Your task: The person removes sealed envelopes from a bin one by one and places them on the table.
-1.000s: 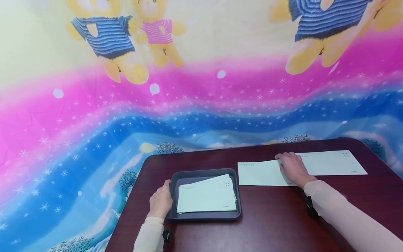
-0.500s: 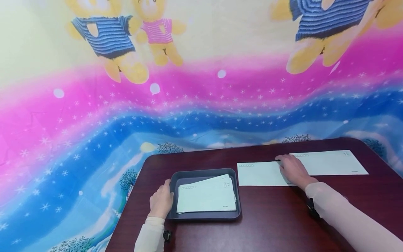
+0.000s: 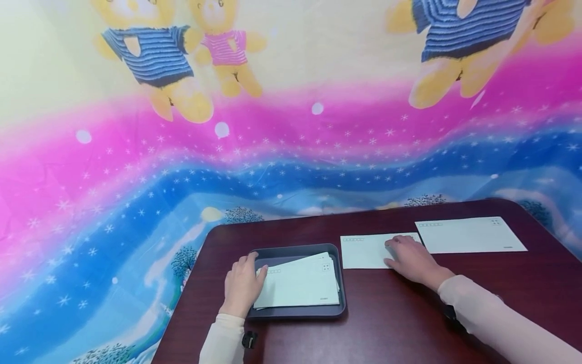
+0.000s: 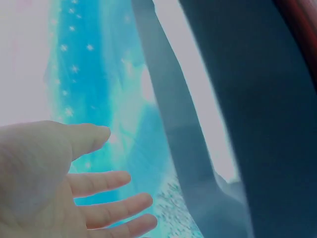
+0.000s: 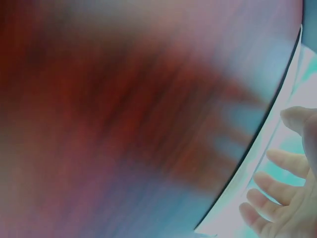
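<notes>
Grey tray [image 3: 297,313] holds envelopes [image 3: 297,287] whose printed squares [image 3: 325,267] only the head view shows.

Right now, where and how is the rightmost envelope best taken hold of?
Probably pinch the rightmost envelope by its right edge, coming in low from the right. It lies flat on the table, so only thin edges offer a hold; that end has bare tabletop beside it, while its left edge lies close to the next envelope.

Dark red table [image 3: 386,313]: grey tray [image 3: 279,259], two envelopes [image 3: 470,235].
</notes>
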Demonstrator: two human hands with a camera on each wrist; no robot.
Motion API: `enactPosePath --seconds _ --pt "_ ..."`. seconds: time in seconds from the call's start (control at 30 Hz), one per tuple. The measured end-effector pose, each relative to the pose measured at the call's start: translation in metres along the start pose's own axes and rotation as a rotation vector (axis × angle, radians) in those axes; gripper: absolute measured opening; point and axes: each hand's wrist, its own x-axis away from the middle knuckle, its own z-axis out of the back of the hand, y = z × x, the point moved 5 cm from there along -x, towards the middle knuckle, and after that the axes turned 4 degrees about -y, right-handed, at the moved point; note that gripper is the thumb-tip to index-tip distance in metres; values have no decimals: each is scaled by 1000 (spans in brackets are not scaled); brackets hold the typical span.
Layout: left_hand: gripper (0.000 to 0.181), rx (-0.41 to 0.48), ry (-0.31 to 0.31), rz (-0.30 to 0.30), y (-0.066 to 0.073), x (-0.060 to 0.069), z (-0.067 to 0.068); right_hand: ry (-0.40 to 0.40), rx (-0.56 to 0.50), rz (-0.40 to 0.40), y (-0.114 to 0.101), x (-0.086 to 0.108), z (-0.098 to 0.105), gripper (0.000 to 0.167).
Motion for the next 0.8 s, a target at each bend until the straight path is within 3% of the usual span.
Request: enactPosePath --seconds 0.23,0.43,0.8 --pt "43 27 -7 -70 36 4 2 -30 26 26 -13 3 -6 53" --pt "42 34 -28 -144 61 9 -6 -47 22 21 -14 2 -7 54" --pt "42 32 -98 -216 88 16 -21 -69 -1 7 -11 -5 -7 56"
